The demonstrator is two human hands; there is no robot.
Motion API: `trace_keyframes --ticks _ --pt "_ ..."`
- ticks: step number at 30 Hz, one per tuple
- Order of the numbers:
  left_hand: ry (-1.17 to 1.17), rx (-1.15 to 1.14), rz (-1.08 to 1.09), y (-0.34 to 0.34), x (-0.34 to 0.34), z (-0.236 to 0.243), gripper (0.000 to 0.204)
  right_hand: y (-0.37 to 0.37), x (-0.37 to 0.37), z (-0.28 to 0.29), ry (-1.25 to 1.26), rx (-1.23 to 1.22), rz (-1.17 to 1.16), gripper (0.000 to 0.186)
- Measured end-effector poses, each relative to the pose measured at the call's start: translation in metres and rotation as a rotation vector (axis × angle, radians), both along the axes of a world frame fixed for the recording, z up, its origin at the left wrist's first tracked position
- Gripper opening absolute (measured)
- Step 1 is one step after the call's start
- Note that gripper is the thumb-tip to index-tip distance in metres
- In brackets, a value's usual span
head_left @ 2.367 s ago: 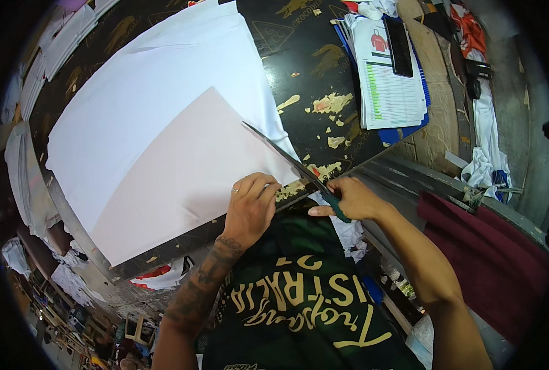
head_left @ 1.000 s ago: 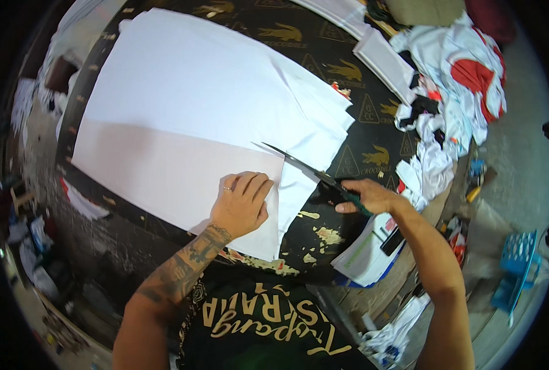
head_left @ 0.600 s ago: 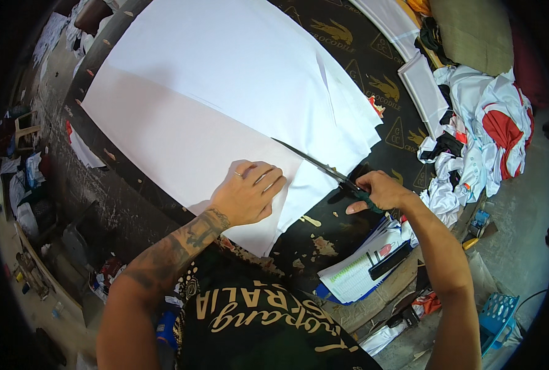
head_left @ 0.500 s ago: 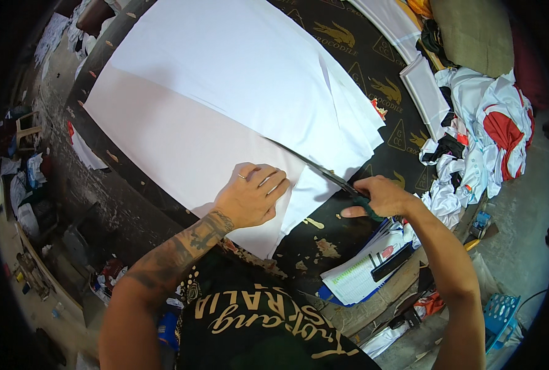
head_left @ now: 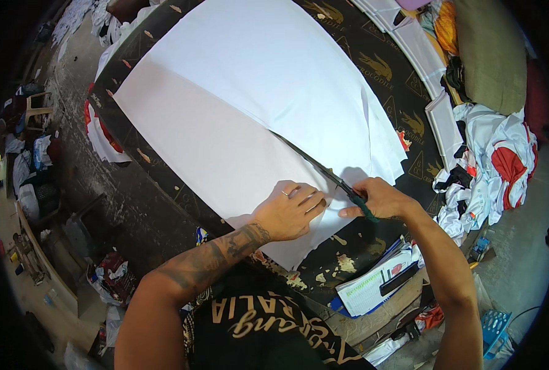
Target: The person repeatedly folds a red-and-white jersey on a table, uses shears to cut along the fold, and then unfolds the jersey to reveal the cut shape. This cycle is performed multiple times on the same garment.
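Observation:
A broad sheet of white fabric (head_left: 194,126) lies across the dark, gold-patterned table (head_left: 388,89). My left hand (head_left: 292,213) rests flat on its near part, fingers stretched and a ring on one of them. My right hand (head_left: 379,198) grips long dark scissors (head_left: 314,163) by handles wrapped in green. Their blades point away to the left along a cut line in the fabric, with the tip near the sheet's middle. The cut side of the sheet lies to the right of the blades. The lower blade is hidden by the fabric.
Papers (head_left: 376,280) and a black phone (head_left: 400,279) sit by the table's near right edge. Crumpled white and red garments (head_left: 499,163) are heaped at the right. A blue basket (head_left: 495,330) stands lower right. Folded white cloth (head_left: 444,126) lines the far right edge.
The scissors and my right hand have moved farther in over the fabric along the cut. My left hand stays flat on the sheet. The whole view has shifted slightly.

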State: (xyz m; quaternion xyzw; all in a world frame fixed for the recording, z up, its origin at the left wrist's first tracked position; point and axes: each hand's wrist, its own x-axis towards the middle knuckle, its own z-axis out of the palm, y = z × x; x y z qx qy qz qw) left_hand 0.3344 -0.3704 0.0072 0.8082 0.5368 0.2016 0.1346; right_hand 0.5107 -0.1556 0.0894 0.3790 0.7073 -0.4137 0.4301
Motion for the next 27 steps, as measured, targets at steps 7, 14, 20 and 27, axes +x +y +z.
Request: trace_keyframes --ticks 7,14,20,27 --pt "-0.053 -0.030 0.015 -0.001 -0.001 -0.003 0.058 0.003 -0.044 -0.012 0.195 0.022 -0.015 0.072" --pt "-0.152 -0.001 0.037 -0.003 0.001 -0.013 0.048 0.009 -0.098 -0.015 0.104 0.053 0.030 0.079" --pt "-0.312 -0.054 0.044 -0.004 -0.001 -0.014 0.050 0.008 -0.140 -0.010 0.191 0.025 -0.038 0.074" --pt "-0.425 -0.125 0.040 0.000 -0.007 -0.014 0.050 0.008 -0.200 -0.010 0.216 -0.020 -0.038 0.070"
